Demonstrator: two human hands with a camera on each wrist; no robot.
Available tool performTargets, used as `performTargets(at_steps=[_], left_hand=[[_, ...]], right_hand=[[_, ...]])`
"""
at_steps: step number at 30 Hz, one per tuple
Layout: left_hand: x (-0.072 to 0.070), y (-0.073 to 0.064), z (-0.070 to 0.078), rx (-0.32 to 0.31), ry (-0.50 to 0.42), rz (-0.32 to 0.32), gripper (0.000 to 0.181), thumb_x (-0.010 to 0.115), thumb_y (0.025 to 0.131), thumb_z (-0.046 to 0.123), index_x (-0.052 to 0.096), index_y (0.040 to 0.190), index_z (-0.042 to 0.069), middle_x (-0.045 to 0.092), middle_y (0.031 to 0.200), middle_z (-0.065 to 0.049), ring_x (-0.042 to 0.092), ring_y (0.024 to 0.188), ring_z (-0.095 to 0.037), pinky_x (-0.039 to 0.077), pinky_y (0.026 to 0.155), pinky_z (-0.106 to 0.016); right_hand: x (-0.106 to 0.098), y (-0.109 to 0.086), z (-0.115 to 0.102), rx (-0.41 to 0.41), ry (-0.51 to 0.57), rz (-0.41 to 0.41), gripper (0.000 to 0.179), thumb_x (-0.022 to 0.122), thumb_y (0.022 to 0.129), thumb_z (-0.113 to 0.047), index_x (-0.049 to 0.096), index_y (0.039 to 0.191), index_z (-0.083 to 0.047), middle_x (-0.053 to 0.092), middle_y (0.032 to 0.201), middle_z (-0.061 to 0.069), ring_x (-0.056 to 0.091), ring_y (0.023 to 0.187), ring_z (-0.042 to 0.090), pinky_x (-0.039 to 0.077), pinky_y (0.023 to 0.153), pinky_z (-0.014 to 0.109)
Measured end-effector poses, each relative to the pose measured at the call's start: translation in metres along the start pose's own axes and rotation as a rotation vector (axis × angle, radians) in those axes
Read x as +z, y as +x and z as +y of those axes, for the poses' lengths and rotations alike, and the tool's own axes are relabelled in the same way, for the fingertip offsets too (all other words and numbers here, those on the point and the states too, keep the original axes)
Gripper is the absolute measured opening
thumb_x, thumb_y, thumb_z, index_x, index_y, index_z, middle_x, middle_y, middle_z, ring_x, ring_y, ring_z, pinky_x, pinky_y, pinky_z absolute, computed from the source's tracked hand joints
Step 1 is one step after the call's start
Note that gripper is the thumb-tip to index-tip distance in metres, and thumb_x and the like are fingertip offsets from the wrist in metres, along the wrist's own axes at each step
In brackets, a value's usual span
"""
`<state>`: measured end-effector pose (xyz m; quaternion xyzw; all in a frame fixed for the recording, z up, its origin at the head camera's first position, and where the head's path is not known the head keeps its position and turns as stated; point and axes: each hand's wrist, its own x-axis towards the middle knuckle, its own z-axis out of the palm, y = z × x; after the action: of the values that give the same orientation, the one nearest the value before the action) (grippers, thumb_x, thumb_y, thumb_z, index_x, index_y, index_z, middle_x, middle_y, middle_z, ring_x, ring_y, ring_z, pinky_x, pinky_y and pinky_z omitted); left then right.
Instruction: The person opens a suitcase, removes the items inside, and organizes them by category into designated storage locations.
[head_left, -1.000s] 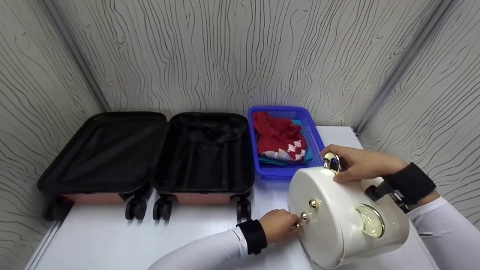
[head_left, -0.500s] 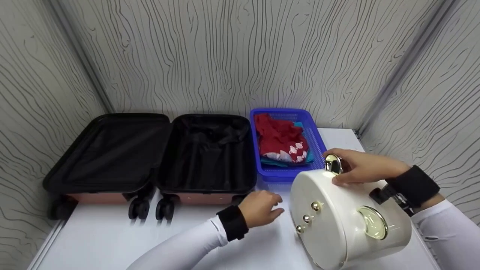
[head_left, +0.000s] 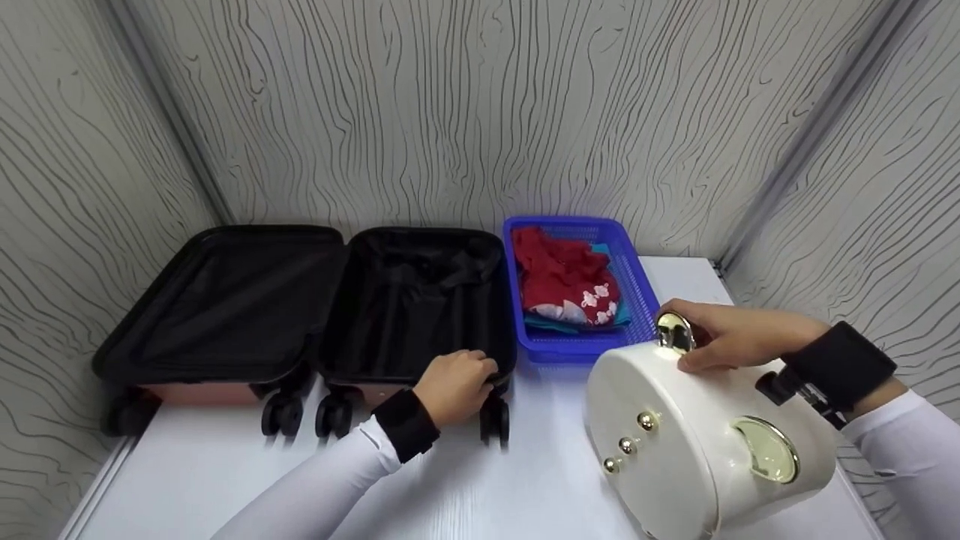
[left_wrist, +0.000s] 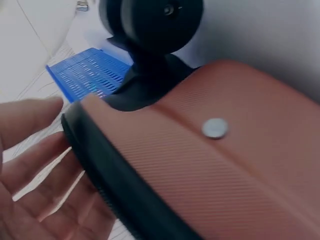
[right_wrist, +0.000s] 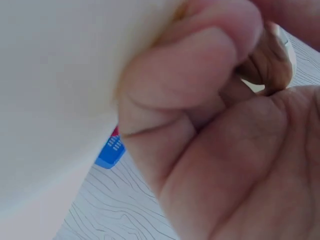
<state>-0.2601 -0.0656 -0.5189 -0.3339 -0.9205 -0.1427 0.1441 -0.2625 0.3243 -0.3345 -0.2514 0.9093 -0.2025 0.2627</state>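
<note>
A white glossy box point(head_left: 660, 442) with a rounded outline and gold ball knobs on its flat face lies tilted at the right of the table in the head view. My right hand point(head_left: 731, 337) grips the gold loop handle point(head_left: 675, 332) on top of it; in the right wrist view the fingers point(right_wrist: 180, 70) curl beside the white surface. My left hand point(head_left: 455, 386) reaches the front rim of the open suitcase point(head_left: 420, 315), near its right front wheel. In the left wrist view its fingers point(left_wrist: 55, 185) lie loosely extended behind the black rim, above the pink shell point(left_wrist: 200, 165).
The suitcase's other half point(head_left: 225, 307), lined in black, spreads out at the left. A blue basket point(head_left: 641, 300) holding a red garment point(head_left: 562, 274) and teal cloth point(head_left: 551, 323) stands behind the white box. Patterned walls point(head_left: 420, 112) enclose the white table point(head_left: 480, 491).
My left hand has let go of the lowest gold knob and moved left to the suitcase rim. My right hand and the box have shifted slightly rightward in view.
</note>
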Motion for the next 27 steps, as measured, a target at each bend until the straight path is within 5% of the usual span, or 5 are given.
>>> performTargets(at_steps=[10,13,18,22,27], left_hand=[[0.003,-0.003,-0.006,-0.01,0.009,0.063,0.004,0.082,0.089,0.009,0.08,0.091,0.012,0.077,0.087,-0.005,0.076,0.078,-0.024,0.061,0.064,-0.041],[0.003,-0.003,-0.006,-0.019,0.006,0.073,0.005,0.081,0.09,0.008,0.079,0.088,0.012,0.075,0.083,-0.005,0.075,0.076,-0.024,0.06,0.062,-0.041],[0.004,-0.003,-0.005,-0.028,0.003,0.083,0.008,0.082,0.092,0.01,0.078,0.085,0.012,0.074,0.08,-0.005,0.075,0.075,-0.025,0.06,0.061,-0.041],[0.007,-0.002,-0.003,-0.021,0.011,0.085,0.012,0.081,0.091,0.01,0.075,0.081,0.012,0.073,0.078,-0.005,0.074,0.073,-0.025,0.059,0.061,-0.041],[0.01,-0.003,0.001,-0.01,0.005,0.096,0.017,0.082,0.086,0.008,0.071,0.075,0.013,0.07,0.074,-0.002,0.071,0.068,-0.022,0.056,0.056,-0.039]], right_hand=[[-0.007,-0.014,-0.003,0.088,-0.094,-0.046,0.063,0.077,0.092,-0.01,0.051,0.148,-0.022,0.062,0.081,-0.002,0.061,0.074,0.011,0.048,0.071,0.026],[-0.008,-0.019,0.0,0.124,-0.116,-0.024,0.066,0.075,0.087,-0.005,0.053,0.146,-0.024,0.066,0.095,0.002,0.061,0.079,0.014,0.048,0.073,0.029],[-0.008,-0.026,0.006,0.146,-0.194,0.052,0.067,0.074,0.081,0.0,0.057,0.142,-0.022,0.068,0.115,0.008,0.062,0.092,0.021,0.049,0.077,0.036],[-0.003,-0.033,0.0,0.151,-0.297,0.139,0.063,0.083,0.085,-0.015,0.056,0.142,-0.011,0.072,0.112,0.009,0.067,0.099,0.026,0.056,0.082,0.047],[0.017,-0.04,-0.028,0.164,-0.465,0.284,0.083,0.093,0.082,-0.035,0.055,0.148,-0.002,0.067,0.126,0.027,0.07,0.109,0.043,0.059,0.088,0.065]])
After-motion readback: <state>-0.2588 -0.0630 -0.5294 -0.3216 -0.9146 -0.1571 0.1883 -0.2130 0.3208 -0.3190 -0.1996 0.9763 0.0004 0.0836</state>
